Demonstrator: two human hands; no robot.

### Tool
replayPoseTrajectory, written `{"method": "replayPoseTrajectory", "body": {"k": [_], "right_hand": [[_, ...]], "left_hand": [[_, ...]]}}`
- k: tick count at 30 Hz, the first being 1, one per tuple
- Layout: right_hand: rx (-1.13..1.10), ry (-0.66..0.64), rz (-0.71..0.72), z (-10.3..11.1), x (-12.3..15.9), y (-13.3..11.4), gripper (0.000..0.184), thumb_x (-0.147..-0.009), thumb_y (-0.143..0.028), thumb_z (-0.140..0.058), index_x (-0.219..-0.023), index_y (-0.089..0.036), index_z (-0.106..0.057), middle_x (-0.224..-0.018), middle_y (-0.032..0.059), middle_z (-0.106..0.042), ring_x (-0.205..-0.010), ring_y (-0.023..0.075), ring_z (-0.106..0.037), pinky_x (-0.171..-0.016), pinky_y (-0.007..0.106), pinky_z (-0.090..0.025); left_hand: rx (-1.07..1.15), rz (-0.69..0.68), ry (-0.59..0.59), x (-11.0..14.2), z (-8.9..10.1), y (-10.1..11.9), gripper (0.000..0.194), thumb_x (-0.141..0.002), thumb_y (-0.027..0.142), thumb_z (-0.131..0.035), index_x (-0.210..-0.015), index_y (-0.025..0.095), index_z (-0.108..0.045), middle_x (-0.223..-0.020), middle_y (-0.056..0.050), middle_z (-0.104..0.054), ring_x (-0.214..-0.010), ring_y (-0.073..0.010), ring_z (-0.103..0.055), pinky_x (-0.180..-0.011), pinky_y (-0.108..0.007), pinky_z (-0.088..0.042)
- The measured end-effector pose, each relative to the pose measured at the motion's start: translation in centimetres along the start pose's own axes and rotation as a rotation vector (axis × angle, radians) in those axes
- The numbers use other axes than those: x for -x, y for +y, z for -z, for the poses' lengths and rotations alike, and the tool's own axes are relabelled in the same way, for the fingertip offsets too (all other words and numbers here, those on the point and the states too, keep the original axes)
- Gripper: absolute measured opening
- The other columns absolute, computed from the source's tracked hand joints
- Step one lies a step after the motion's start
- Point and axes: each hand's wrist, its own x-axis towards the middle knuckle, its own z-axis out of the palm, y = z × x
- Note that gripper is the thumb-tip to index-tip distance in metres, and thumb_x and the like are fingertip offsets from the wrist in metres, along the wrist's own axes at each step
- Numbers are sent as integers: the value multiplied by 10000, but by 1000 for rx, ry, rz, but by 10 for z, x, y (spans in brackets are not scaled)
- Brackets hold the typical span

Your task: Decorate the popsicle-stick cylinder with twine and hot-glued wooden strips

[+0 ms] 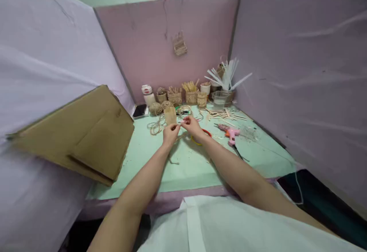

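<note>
Over the middle of the table, my left hand [171, 133] and my right hand [192, 126] meet with their fingertips pinched close together. A small pale thing shows between them, too small to name. Below my left hand, a loose strand of twine [173, 162] lies on the green tabletop; whether it reaches my fingers I cannot tell. Scissors with red and yellow handles [196, 142] lie partly hidden under my right wrist. Just beyond my left hand stands a small tan piece made of flat sticks [170, 115], with coils of twine [156, 126] around it.
At right lies a pink glue gun [233, 133], near scattered thin sticks [226, 114]. Along the back stand twine-wrapped baskets [191, 97], a white bottle [148, 96], a clear tub [219, 100] and white strips [229, 74]. A phone [140, 110] and large cardboard [86, 137] occupy the left.
</note>
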Motion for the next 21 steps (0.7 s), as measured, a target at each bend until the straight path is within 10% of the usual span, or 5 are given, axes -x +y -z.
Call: {"method": "replayPoseTrajectory", "body": {"k": [21], "right_hand": [[-67, -30, -25, -1, 3, 2, 229, -705, -225, -609, -902, -219, -492, -753, -31, -623, -740, 156, -618, -730, 292, -482]], "left_hand": [[33, -31, 17, 0, -3, -7, 124, -739, 235, -629, -698, 162, -721, -685, -33, -690, -695, -173, -589, -696, -280, -441]]}}
